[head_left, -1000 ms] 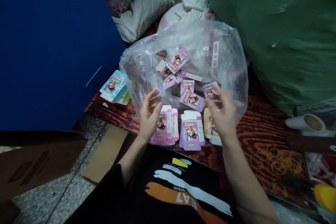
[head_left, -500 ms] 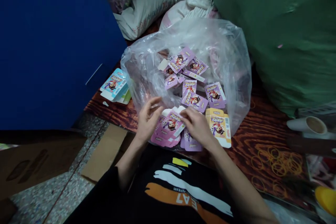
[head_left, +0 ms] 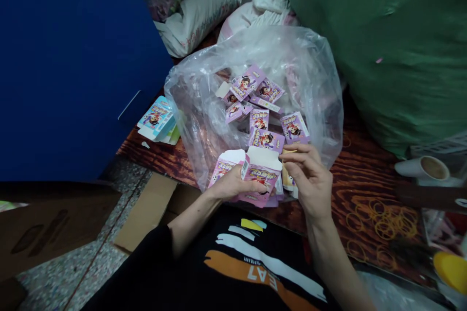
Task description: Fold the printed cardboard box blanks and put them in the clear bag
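Note:
My left hand grips a stack of flat pink and purple cartoon-printed cartons at the near edge of the wooden table. My right hand hovers just right of the stack, fingers curled and pinching at a small yellow rubber band that barely shows. Behind both hands lies a clear plastic bag, open toward me, with several more loose purple cartons inside. A yellow carton is partly hidden behind my right hand.
A blue panel stands at the left, a green sack at the right. Blue cartons lie left of the bag. Yellow rubber bands and a tape roll lie on the table at right. Cardboard lies on the floor.
My left hand went from open beside the pink pile to gripping a gathered stack. My right hand came out of the bag, laid a carton on the pile, then drew back to the right.

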{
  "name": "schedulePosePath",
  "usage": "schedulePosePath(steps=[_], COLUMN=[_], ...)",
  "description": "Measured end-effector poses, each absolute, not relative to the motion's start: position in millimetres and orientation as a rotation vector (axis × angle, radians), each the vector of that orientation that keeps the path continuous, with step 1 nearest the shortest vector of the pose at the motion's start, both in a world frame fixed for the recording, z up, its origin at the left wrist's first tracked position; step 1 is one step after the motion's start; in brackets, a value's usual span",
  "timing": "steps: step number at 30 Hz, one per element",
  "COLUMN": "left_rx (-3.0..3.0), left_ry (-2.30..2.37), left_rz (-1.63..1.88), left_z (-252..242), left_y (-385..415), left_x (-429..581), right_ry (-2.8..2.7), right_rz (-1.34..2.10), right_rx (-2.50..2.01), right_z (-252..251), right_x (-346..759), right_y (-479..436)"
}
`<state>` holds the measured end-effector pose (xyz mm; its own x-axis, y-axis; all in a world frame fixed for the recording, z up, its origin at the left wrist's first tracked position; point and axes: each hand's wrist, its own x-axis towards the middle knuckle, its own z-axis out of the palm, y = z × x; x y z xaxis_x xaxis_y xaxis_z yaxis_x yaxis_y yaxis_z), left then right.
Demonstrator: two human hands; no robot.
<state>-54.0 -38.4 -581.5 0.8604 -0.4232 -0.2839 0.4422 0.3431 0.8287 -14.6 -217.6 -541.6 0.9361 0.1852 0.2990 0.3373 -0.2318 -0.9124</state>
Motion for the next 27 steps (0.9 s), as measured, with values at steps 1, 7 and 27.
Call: schedulePosePath(steps=[1,7,27], left_rx=[1.081,1.265,1.491], left_ry=[0.024,0.092,-0.083], left_rz=[-0.556,-0.307,-0.23], left_z=[-582,-590,-581], left_y=[-40,-48,-36], left_x=[-54,-52,-62], right_ry=[-0.384,-0.246,-0.264], right_rz=[-0.097,-0.028,0.301], right_rx=[-1.792,-1.737,-1.679], right_z=[-547,-571,-557], right_x=[-15,-14,-6], right_y=[-218,-215,-226])
